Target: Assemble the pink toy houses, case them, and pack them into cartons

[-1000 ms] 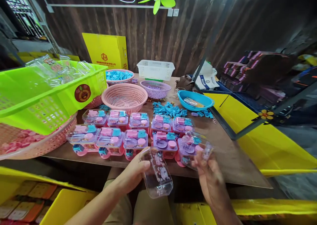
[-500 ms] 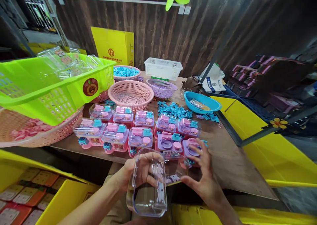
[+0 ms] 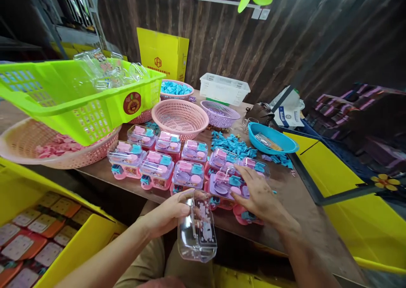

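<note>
Spreading across the brown wooden surface (image 3: 304, 220), rows of pink and purple toy sets under clear covers (image 3: 177, 163) fill the near edge. Squaring the clear plastic lid (image 3: 197, 226) over an uncovered set before pressing would, I think, seat it cleanly. The left hand (image 3: 165, 214) pinches that lid with closed fingers; the right hand (image 3: 258, 195) rests flat, fingers loosely spread, on the purple uncovered set (image 3: 226, 184).

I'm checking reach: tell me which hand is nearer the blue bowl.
Right. The right hand rests on the toy sets at the table's near edge, below and left of the blue bowl. The left hand holds a clear lid farther left, off the edge.
</note>
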Demonstrator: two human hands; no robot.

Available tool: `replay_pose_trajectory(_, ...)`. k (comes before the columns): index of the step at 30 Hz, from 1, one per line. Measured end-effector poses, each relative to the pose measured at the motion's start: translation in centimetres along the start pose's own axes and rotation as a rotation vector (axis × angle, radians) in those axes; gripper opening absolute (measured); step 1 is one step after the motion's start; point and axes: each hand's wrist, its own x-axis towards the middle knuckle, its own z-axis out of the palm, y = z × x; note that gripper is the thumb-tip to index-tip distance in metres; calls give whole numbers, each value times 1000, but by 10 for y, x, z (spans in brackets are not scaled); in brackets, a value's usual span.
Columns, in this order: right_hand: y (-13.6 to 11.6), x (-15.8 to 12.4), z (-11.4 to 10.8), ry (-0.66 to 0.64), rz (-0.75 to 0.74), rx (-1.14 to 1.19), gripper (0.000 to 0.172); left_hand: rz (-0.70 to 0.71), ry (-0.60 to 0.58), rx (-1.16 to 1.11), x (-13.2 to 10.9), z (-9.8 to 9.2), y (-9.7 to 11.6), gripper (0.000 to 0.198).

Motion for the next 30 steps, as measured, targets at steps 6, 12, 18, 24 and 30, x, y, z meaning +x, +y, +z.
replay_pose_trajectory(6, 9, 19, 10, -321, 26, 161, 67, -40, 53, 160, -3, 0, -8, 53)
replay_pose_trajectory(12, 16, 14, 16, -326, -36, 180, 71, -51, 116, 23, 8, -2, -17, 56)
replay_pose_trajectory(18, -3, -9, -5, 40, 57, 117, 65, -71, 236, 102, 19, 14, -20, 55)
replay_pose_trajectory(24, -64, -63, -16, -50, 208, 618, 59, 12, 290, 224, 41, 38, -26, 61)
replay_pose_trajectory(30, -79, -92, 5, 174, 651, 1129, 30, 73, 76, 48, 61, 67, -40, 110)
